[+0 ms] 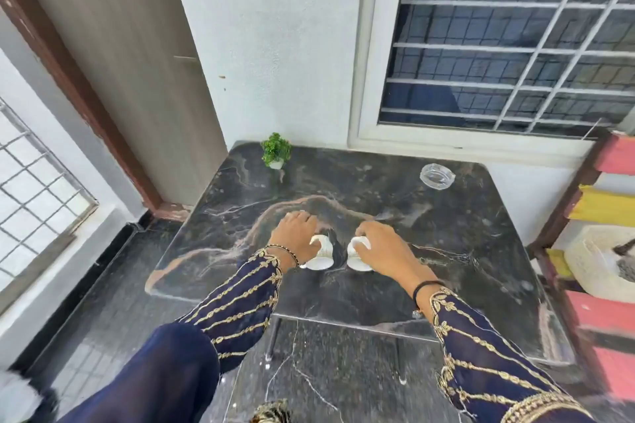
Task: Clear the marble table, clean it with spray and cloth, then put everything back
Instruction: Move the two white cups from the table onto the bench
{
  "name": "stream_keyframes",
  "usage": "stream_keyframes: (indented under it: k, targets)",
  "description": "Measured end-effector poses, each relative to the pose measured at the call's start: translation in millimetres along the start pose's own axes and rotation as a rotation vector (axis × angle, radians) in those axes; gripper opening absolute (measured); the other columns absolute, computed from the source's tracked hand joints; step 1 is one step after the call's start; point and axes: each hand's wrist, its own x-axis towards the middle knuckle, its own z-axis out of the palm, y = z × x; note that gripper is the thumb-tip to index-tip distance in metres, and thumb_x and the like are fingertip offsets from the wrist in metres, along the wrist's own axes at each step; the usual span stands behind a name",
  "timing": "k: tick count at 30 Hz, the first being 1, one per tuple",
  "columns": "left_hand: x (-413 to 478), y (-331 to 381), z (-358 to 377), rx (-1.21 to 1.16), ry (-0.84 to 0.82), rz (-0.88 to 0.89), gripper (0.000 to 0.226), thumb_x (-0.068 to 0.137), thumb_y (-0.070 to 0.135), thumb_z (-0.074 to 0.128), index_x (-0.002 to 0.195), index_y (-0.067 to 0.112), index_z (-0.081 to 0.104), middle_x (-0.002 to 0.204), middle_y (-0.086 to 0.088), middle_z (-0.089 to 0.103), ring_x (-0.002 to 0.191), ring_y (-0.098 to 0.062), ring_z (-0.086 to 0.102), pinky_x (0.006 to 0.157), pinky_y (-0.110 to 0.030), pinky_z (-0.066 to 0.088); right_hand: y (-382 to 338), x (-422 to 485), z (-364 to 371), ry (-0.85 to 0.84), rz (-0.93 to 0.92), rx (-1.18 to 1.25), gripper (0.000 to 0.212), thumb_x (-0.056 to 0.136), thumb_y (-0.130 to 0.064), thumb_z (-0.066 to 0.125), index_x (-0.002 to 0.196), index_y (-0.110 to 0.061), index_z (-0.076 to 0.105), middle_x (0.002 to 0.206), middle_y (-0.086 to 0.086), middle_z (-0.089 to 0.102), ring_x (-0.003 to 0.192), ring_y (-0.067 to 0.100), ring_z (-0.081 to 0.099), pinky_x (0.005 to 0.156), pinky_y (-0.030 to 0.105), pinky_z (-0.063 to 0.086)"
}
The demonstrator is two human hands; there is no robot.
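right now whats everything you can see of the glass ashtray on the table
The glass ashtray is clear, thick-walled and round-cornered, with a shallow hollow that looks empty. It sits flat and upright near the far right corner of the dark marble table, below the barred window. Nothing touches it except the tabletop; both hands are nearer the middle of the table, well short of it. The marble shows through the glass. Finer details such as rim notches are too small to tell.
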Motion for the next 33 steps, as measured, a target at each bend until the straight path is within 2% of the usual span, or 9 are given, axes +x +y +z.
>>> stream_keyframes:
  k: [4, 8, 11, 13, 15, 18, 20, 24, 33]
  targets:
    - [0.3, -12.9, 32.1, -0.021, -0.088, 0.001, 0.062, 0.083, 0.032, 0.06, 0.139, 0.015, 0.038, 0.131, -0.01, 0.05, 0.126, -0.031, 0.044, 0.105, -0.039, 0.037, 24.3, -0.3, 15.5, -0.039, 0.077, -0.034, 0.04, 0.096, -0.018, 0.063, 0.136, -0.019, 0.059, 0.147, 0.003, 0.053, 0.135, 0.027, 0.048, 0.105, 0.041, 0.044]
    - [14.0, -21.6, 59.0, 0.059, -0.105, 0.078, 0.071, 0.08, 0.036, 0.064, 0.142, 0.024, 0.033, 0.143, -0.008, 0.039, 0.126, -0.03, 0.044, 0.098, -0.042, 0.045, 38.3, 12.0, 28.7, -0.126, 0.093, -0.089, 0.063, 0.093, -0.026, 0.07, 0.15, -0.025, 0.044, 0.162, -0.001, 0.034, 0.144, 0.028, 0.036, 0.108, 0.045, 0.041]
    - [24.5, -20.8, 71.6, 0.13, -0.103, 0.118, 0.071, 0.07, 0.032, 0.076, 0.133, 0.024, 0.042, 0.143, -0.01, 0.044, 0.111, -0.027, 0.057, 0.066, -0.038, 0.058, 45.0, 24.2, 38.5, -0.146, 0.053, -0.194, 0.066, 0.095, -0.029, 0.068, 0.153, -0.027, 0.038, 0.163, -0.001, 0.029, 0.144, 0.025, 0.035, 0.104, 0.047, 0.046]
    - [33.8, -21.5, 76.6, 0.139, -0.098, 0.125, 0.068, 0.061, 0.022, 0.081, 0.123, 0.023, 0.051, 0.135, -0.01, 0.054, 0.098, -0.025, 0.063, 0.041, -0.03, 0.052, 48.5, 32.9, 42.2, -0.124, 0.027, -0.223, 0.062, 0.096, -0.033, 0.067, 0.152, -0.027, 0.04, 0.159, -0.003, 0.035, 0.138, 0.025, 0.04, 0.096, 0.047, 0.051]
    - [41.9, -24.0, 81.0, 0.143, -0.07, 0.134, 0.065, 0.059, 0.015, 0.08, 0.119, 0.022, 0.056, 0.13, -0.01, 0.057, 0.096, -0.026, 0.063, 0.034, -0.028, 0.047, 51.5, 40.8, 44.4, -0.095, 0.002, -0.226, 0.057, 0.096, -0.029, 0.067, 0.148, -0.026, 0.044, 0.155, -0.003, 0.04, 0.131, 0.025, 0.044, 0.089, 0.045, 0.056]
    - [58.0, -25.2, 84.3, 0.087, -0.072, 0.127, 0.058, 0.069, 0.016, 0.077, 0.122, 0.021, 0.055, 0.125, -0.008, 0.057, 0.099, -0.028, 0.061, 0.04, -0.034, 0.053, 59.4, 55.2, 46.2, -0.075, -0.006, -0.186, 0.054, 0.092, -0.014, 0.066, 0.143, -0.023, 0.05, 0.145, -0.002, 0.05, 0.121, 0.026, 0.05, 0.083, 0.041, 0.058]
    - [64.3, -24.4, 80.9, -0.002, -0.098, 0.074, 0.049, 0.081, 0.019, 0.067, 0.128, 0.021, 0.053, 0.124, -0.006, 0.056, 0.106, -0.028, 0.058, 0.055, -0.041, 0.058, 63.0, 59.6, 44.9, -0.063, 0.012, -0.112, 0.051, 0.091, -0.009, 0.061, 0.14, -0.02, 0.054, 0.14, 0.0, 0.057, 0.119, 0.028, 0.054, 0.089, 0.043, 0.056]
    - [87.1, -12.3, 75.8, -0.126, -0.168, 0.045, 0.039, 0.091, 0.017, 0.047, 0.129, 0.022, 0.052, 0.116, -0.008, 0.062, 0.102, -0.034, 0.062, 0.076, -0.045, 0.055, 81.2, 62.0, 34.0, -0.005, 0.211, 0.111, 0.045, 0.089, -0.007, 0.058, 0.131, -0.02, 0.064, 0.123, 0.006, 0.072, 0.112, 0.032, 0.064, 0.089, 0.039, 0.05]
    - [147.3, 87.7, 70.3, -0.364, -0.198, 0.03, 0.041, 0.084, 0.013, 0.055, 0.122, 0.022, 0.064, 0.111, -0.012, 0.059, 0.101, -0.032, 0.059, 0.09, -0.039, 0.048, 176.2, 26.5, -5.6, 0.19, 0.477, 0.341, 0.027, 0.088, -0.013, 0.067, 0.113, -0.017, 0.075, 0.105, 0.006, 0.073, 0.094, 0.025, 0.066, 0.086, 0.035, 0.052]
